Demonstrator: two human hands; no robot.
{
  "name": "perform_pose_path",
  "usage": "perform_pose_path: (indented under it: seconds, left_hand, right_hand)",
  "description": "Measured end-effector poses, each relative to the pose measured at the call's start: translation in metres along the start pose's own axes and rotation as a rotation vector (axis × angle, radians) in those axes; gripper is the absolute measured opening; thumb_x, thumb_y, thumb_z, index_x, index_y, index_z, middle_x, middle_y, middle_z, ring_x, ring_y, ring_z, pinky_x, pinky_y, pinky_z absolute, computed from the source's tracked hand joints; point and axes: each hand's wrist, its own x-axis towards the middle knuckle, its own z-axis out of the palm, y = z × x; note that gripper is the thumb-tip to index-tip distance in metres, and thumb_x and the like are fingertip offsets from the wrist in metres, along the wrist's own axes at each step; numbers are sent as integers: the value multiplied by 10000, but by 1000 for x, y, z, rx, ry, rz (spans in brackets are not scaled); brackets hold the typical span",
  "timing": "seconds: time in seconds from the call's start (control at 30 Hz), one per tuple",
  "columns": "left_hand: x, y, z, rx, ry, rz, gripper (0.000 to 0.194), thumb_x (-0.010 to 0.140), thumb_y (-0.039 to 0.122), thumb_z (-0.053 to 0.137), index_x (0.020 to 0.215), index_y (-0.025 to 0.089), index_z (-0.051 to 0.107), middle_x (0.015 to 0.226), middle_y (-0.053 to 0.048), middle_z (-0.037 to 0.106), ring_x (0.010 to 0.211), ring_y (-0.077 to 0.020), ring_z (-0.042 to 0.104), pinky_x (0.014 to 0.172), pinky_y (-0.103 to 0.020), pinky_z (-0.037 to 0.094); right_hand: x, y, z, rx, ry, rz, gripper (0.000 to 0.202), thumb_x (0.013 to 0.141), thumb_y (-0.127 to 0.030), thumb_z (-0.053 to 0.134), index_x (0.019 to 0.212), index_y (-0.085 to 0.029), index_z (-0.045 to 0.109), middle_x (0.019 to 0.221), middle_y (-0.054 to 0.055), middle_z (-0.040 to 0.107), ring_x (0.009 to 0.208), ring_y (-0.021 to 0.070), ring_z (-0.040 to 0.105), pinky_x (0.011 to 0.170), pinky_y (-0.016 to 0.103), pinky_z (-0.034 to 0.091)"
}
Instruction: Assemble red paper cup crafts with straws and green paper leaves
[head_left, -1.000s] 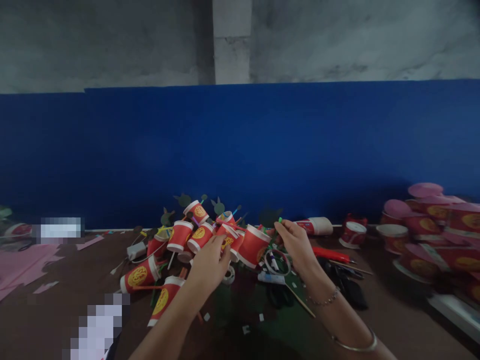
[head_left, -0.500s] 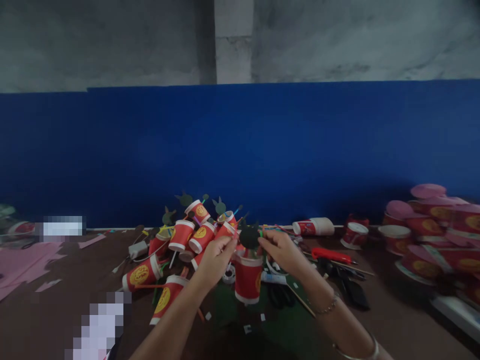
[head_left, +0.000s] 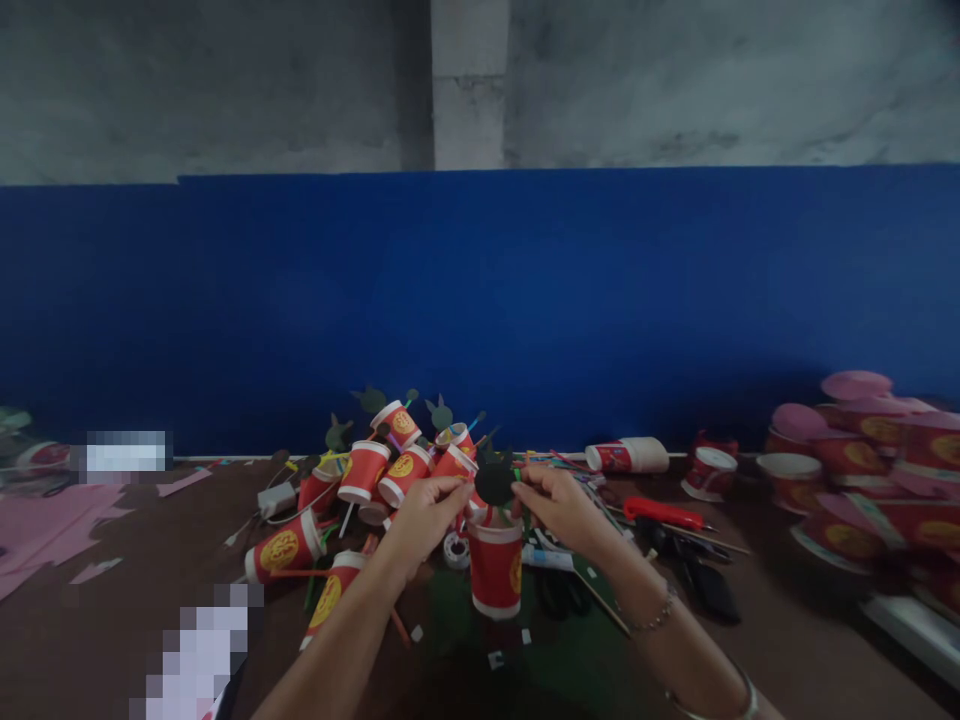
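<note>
A red paper cup (head_left: 495,570) with a yellow round print stands upright in front of me, between my forearms. Over its rim is a black paper cutout (head_left: 495,483) with pointed ears, shaped like an animal's head. My left hand (head_left: 431,510) is closed in a pinch at the cutout's left edge; the fingers hide what they grip. On the opposite side my right hand (head_left: 553,503) pinches close to the cutout's right edge. A bit of green straw (head_left: 517,475) shows at its fingertips.
Several finished-looking cups (head_left: 364,470) with straws and black cutouts are heaped behind my left hand. Scissors (head_left: 562,592), a glue tube (head_left: 546,557), a tape roll (head_left: 456,550) and a red-handled tool (head_left: 664,512) lie around. More cups (head_left: 795,478) and pink paper (head_left: 56,525) flank the table.
The cutout has come down slightly and turned to face me more flatly. Both hands have shifted a little with it, still pinching. The cup sits slightly lower in view.
</note>
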Motion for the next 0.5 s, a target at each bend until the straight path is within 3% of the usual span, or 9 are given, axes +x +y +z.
perform_pose_path:
  seconds: [0.2,0.5]
  left_hand:
    - [0,-2,2,-106,-39,-21,244,695,386,666,716,154,595,555,38,574,421,-60,377,438,-200,264]
    - [0,1,-5,-25,-32,14,253,676,399,650,649,166,554,571,10,607,481,-98,480,482,-212,343]
  right_hand:
    - [-1,1,3,5,-50,-16,213,819,-282,483,627,-192,512,605,13,662,439,99,461,431,208,326]
    - [0,-2,7,34,-77,11,214,821,-297,502,658,-172,559,635,21,665,424,86,456,424,201,335]
